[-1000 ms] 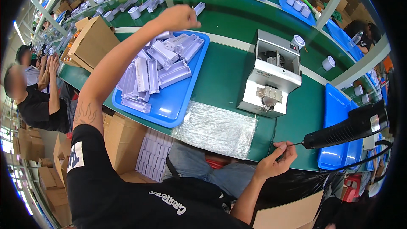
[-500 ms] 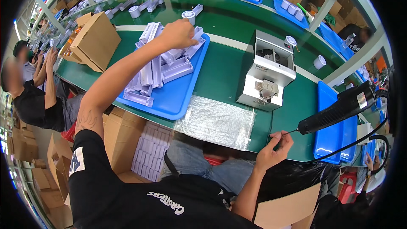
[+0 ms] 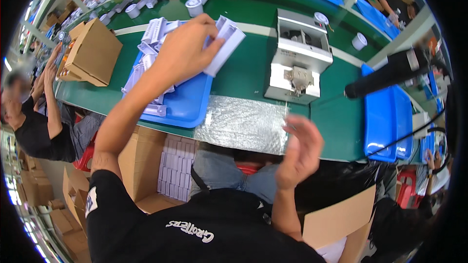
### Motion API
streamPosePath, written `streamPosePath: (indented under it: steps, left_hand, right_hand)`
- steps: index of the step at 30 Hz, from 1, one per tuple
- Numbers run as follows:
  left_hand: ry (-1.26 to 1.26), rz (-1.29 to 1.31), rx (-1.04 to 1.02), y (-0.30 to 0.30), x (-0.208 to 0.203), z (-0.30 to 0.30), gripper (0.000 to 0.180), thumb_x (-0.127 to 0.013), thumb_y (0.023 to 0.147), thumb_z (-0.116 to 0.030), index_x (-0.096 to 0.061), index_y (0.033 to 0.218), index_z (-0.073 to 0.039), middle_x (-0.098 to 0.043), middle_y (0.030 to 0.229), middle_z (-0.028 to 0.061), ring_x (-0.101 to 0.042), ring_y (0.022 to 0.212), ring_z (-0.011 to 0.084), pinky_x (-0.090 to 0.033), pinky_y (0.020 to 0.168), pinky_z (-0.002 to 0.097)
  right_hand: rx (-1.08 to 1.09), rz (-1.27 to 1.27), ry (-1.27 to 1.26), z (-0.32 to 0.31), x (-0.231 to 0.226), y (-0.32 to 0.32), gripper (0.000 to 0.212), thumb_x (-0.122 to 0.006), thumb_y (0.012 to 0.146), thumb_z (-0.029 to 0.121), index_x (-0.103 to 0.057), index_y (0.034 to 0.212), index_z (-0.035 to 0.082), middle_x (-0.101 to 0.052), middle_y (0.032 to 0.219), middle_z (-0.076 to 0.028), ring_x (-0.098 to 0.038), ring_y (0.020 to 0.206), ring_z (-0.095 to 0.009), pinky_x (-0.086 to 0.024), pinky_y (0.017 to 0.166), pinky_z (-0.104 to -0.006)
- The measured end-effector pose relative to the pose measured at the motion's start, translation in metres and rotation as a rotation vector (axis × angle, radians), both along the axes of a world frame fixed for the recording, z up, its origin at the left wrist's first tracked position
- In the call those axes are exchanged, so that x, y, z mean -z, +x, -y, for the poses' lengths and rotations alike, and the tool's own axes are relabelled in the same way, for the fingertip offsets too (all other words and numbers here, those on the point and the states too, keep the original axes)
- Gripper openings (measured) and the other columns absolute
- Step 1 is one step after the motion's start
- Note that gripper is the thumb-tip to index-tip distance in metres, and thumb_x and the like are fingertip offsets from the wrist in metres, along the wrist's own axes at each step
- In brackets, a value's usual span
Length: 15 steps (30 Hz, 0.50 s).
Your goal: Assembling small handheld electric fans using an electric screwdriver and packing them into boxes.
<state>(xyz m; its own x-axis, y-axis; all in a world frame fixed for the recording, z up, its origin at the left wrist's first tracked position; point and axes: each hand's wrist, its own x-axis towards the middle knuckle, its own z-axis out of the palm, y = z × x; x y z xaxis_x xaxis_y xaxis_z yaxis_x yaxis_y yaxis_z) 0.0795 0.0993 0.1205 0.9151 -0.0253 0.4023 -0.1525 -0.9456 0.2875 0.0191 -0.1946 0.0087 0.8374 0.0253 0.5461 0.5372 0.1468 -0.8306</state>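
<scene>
Your left hand (image 3: 185, 48) grips a pale plastic housing (image 3: 228, 44), thumb on the near side and fingers curled over its upper edge. You have that housing tilted above the right-hand edge of the blue tray (image 3: 187, 109), where more pale housings (image 3: 155, 31) lie piled. Your right hand (image 3: 303, 151) is raised near the right end of the silvery sheet (image 3: 239, 124), fingers loosely bent; blur hides whether your fingertips pinch anything small.
</scene>
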Motion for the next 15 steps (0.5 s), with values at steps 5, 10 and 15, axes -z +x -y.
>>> streamPosePath:
  steps: [5, 10, 15]
  left_hand:
    - [-0.296, -0.008, 0.242, -0.051, 0.029, 0.071, 0.019, -0.069, 0.095, -0.019, -0.072, 0.093, 0.000, -0.067, 0.114, 0.0163, -0.068, 0.098, 0.0401, -0.054, 0.082, 0.0455]
    - [-0.466, -0.056, 0.090, -0.067, 0.062, 0.122, 0.016, -0.072, 0.094, -0.016, -0.071, 0.095, 0.000, -0.067, 0.113, 0.0151, -0.068, 0.093, 0.0378, -0.054, 0.077, 0.0447]
    - [-0.731, -0.102, 0.267, -0.063, 0.067, 0.149, 0.021, -0.072, 0.097, -0.018, -0.072, 0.108, 0.000, -0.064, 0.123, 0.0191, -0.070, 0.102, 0.0349, -0.055, 0.085, 0.0371]
  right_hand:
    - [-0.553, -0.432, 0.304, -0.045, -0.009, 0.011, 0.079, -0.059, 0.106, 0.027, -0.015, 0.168, 0.005, -0.031, 0.165, -0.019, -0.043, 0.145, -0.031, -0.039, 0.116, -0.0436]
    - [-0.428, -0.454, 0.347, -0.035, 0.024, 0.001, 0.070, -0.049, 0.109, 0.013, -0.012, 0.167, -0.002, -0.019, 0.174, -0.014, -0.025, 0.158, -0.026, -0.019, 0.127, -0.0374]
    - [-0.335, -0.692, 0.587, 0.013, 0.005, 0.000, 0.065, -0.046, 0.110, 0.036, -0.026, 0.164, 0.006, -0.051, 0.151, -0.014, -0.057, 0.132, -0.026, -0.051, 0.106, -0.0430]
